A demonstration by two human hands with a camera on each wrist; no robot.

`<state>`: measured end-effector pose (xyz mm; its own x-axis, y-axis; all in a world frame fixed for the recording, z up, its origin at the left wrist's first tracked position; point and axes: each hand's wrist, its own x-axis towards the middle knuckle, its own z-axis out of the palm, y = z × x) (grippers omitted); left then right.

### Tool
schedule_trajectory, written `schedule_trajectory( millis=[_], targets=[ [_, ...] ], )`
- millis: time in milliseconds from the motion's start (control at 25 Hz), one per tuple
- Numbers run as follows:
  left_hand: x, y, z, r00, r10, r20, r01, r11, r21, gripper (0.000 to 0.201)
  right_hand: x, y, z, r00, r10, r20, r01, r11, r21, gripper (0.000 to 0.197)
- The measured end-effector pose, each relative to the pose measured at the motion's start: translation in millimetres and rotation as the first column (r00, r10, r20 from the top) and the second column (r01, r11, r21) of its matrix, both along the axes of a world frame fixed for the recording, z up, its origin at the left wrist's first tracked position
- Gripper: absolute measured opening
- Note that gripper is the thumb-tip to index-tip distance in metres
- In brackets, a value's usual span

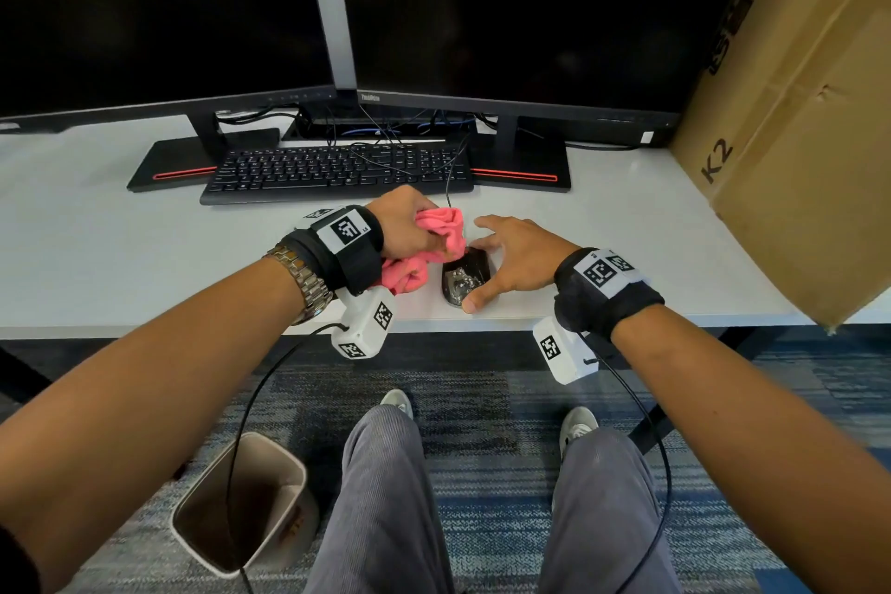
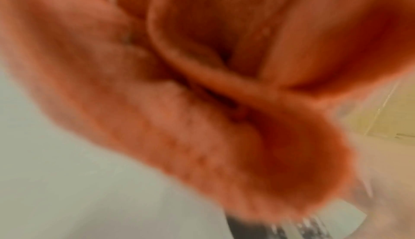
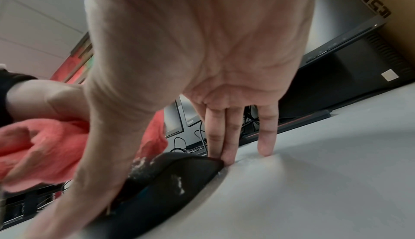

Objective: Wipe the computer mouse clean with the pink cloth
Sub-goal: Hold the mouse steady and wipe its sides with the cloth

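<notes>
A black computer mouse (image 1: 465, 277) smeared with white residue lies near the front edge of the white desk (image 1: 144, 256). My right hand (image 1: 501, 256) spans it, thumb against its near side and fingertips at its far right side. The right wrist view shows those fingertips (image 3: 226, 159) touching the edge of the mouse (image 3: 175, 180) and the desk. My left hand (image 1: 424, 232) grips a bunched pink cloth (image 1: 441, 227) just left of and above the mouse's front. Up close, the blurred cloth (image 2: 202, 100) fills the left wrist view, with the mouse (image 2: 292, 228) below it.
A black keyboard (image 1: 337, 169) and two dark monitors (image 1: 159, 15) (image 1: 520, 5) stand behind the hands. A large cardboard box (image 1: 795, 135) leans over the desk's right end. A waste bin (image 1: 241, 502) sits on the floor by my left knee.
</notes>
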<state>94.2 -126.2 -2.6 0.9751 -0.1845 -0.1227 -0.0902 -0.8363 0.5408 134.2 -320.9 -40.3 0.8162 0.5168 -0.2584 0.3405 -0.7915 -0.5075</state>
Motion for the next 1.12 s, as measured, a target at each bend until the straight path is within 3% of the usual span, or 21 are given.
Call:
schedule_trajectory(
  millis=[280, 440, 480, 600, 760, 880, 1040, 1120],
  targets=[
    [4.8, -29.2, 8.5, 0.998, -0.011, -0.063, 0.018, 0.995, 0.102, 0.026, -1.4, 0.9, -0.1, 0.999, 0.012, 0.042, -0.014, 0.999, 0.036, 0.108],
    [2.9, -34.4, 14.1, 0.991, -0.009, -0.136, 0.034, 0.982, 0.185, 0.026, -3.5, 1.6, 0.9, 0.998, 0.014, 0.054, -0.015, 1.0, 0.022, 0.107],
    [0.0, -34.3, 17.4, 0.983, -0.025, -0.184, 0.055, 0.986, 0.159, 0.023, -3.2, 1.9, 0.7, 0.998, 0.015, 0.053, -0.016, 1.0, 0.019, 0.109],
    [-8.1, -25.1, 24.9, 0.94, -0.017, -0.342, -0.025, 0.993, -0.118, 0.025, -3.3, 1.7, 0.9, 0.999, 0.013, 0.039, -0.014, 1.0, 0.019, 0.125],
    [-2.5, -10.1, 22.4, 0.979, 0.129, -0.159, -0.153, 0.977, -0.152, 0.026, -3.6, 1.2, 1.7, 1.0, -0.025, 0.005, 0.025, 1.0, 0.011, 0.134],
    [-3.5, -6.4, 12.0, 0.971, 0.127, -0.203, -0.173, 0.958, -0.228, 0.024, -4.7, 0.8, 3.2, 1.0, -0.031, -0.001, 0.031, 1.0, 0.0, 0.13],
    [-3.9, -6.1, -1.1, 0.982, 0.11, -0.152, -0.12, 0.991, -0.058, 0.013, -5.1, 1.3, 3.4, 0.999, -0.041, -0.007, 0.041, 0.999, -0.002, 0.13],
    [-6.0, -6.7, -2.6, 0.984, 0.096, -0.147, -0.105, 0.993, -0.055, 0.012, -5.0, 1.3, 3.4, 0.999, -0.039, -0.007, 0.039, 0.999, 0.0, 0.13]
  ],
)
